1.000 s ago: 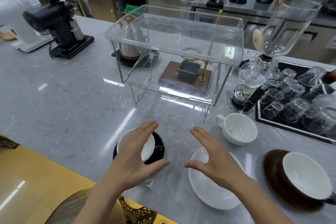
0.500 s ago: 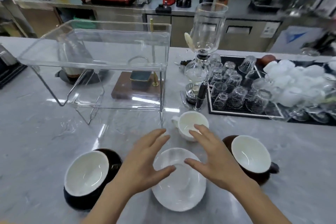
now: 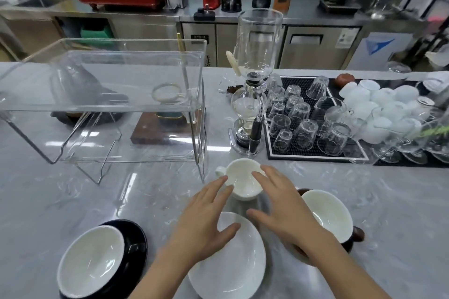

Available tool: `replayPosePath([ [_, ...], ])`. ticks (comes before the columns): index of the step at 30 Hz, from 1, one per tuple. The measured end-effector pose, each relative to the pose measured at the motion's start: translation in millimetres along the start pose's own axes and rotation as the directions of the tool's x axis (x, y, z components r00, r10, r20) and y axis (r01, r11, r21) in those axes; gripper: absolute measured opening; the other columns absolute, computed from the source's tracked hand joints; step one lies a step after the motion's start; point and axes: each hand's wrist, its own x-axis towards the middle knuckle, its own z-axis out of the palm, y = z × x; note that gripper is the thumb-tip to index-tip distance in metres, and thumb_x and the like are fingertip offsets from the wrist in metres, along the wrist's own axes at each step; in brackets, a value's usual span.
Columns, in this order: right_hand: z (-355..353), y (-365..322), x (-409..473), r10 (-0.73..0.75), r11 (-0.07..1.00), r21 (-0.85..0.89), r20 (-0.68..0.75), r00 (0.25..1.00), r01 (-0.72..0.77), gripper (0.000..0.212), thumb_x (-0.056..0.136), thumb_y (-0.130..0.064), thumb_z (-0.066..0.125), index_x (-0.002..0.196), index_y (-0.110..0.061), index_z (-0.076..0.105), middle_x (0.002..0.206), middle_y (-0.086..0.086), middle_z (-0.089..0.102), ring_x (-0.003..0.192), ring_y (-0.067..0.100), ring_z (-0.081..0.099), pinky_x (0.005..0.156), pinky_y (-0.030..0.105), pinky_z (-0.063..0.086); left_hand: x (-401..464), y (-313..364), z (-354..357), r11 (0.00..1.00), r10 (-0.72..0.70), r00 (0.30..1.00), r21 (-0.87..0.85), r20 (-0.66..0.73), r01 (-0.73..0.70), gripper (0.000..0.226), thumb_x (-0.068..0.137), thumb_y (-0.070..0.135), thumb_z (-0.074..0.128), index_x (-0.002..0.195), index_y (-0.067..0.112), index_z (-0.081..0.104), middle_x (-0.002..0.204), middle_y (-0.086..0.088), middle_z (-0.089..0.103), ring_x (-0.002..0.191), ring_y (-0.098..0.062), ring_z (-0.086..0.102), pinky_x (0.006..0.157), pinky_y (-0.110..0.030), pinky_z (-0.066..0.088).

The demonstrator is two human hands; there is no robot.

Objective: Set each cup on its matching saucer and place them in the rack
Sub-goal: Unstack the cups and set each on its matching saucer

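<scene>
1. Hands first: the left hand [image 3: 206, 223] and the right hand [image 3: 279, 211] are both spread, fingers apart, holding nothing. They hover on either side of the white cup [image 3: 243, 179], the fingertips near its rim; whether any finger touches it I cannot tell.
2. White cup: it stands upright on the grey marble worktop [image 3: 364, 201], handle pointing left, just beyond the white saucer [image 3: 233, 260], which lies bare and nearer the person. The two are close but apart, so this pair looks unmatched as yet.
3. Other pairs: a black cup [image 3: 91, 262] sits on a black saucer [image 3: 136, 240] at the left; a brown cup [image 3: 325, 216] sits on a brown saucer at the right, the saucer mostly hidden under the right forearm.
4. Rack: the clear acrylic rack [image 3: 109, 104] stands behind and to the left, with no cups on it.
5. Handling, as a judgement: the white cup is glazed ceramic, so rigid, smooth and likely slippery, moderately weighty and prone to chip if knocked against the saucer. The handle or a cradle around the bowl with both hands would hold best.
6. Saucer: shallow and slick; lift by the rim edge, keep it level once loaded, or the cup may slide.
</scene>
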Motion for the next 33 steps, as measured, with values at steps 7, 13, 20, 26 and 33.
replayPosePath([
  [7,7,0,33,0.013,0.999,0.035,0.062,0.998,-0.016,0.096,0.075,-0.051,0.065,0.155,-0.025,0.019,0.164,0.003,0.013,0.152,0.021,0.01,0.12,0.042,0.021,26,2,4,0.996,-0.072,0.997,-0.054,0.011,0.073,0.087,0.086,0.054,0.057,0.158,0.025,0.018,0.167,0.005,0.014,0.152,-0.014,0.022,0.115,-0.028,0.031],
  [13,10,-1,52,0.041,0.997,0.06,0.092,0.995,-0.046,0.102,0.073,-0.048,0.069,0.155,-0.026,0.011,0.164,0.001,0.011,0.152,0.018,0.007,0.119,0.041,0.026,49,-3,8,0.99,-0.121,0.99,-0.062,0.069,0.125,0.095,0.079,0.041,0.066,0.158,0.024,0.014,0.167,0.006,0.013,0.148,-0.018,0.031,0.109,-0.035,0.043],
  [20,9,-2,61,0.107,0.991,0.059,0.2,0.974,-0.121,0.123,0.065,-0.044,0.076,0.155,-0.025,-0.007,0.165,-0.003,-0.003,0.15,0.021,0.008,0.115,0.038,0.03,67,-4,9,0.976,-0.15,0.977,-0.132,0.151,0.17,0.103,0.071,0.027,0.07,0.158,0.022,0.014,0.164,0.005,0.017,0.142,-0.022,0.041,0.104,-0.039,0.047],
  [26,10,0,62,0.102,0.989,0.086,0.189,0.977,-0.12,0.125,0.062,-0.04,0.077,0.154,-0.023,-0.007,0.161,-0.003,0.003,0.146,0.026,0.017,0.112,0.037,0.033,74,-6,3,0.972,-0.163,0.967,-0.137,0.194,0.192,0.11,0.071,0.035,0.075,0.159,0.018,0.012,0.165,0.003,0.022,0.145,-0.018,0.036,0.111,-0.031,0.037],
  [33,3,-5,57,0.064,0.986,0.14,0.152,0.986,-0.086,0.127,0.059,-0.038,0.077,0.156,-0.019,-0.002,0.162,-0.002,0.008,0.146,0.023,0.017,0.114,0.035,0.03,69,-4,-6,0.923,-0.167,0.982,-0.336,0.086,0.186,0.081,0.055,0.04,0.085,0.129,0.03,0.051,0.117,0.011,0.065,0.106,-0.014,0.064,0.087,-0.027,0.051],
])
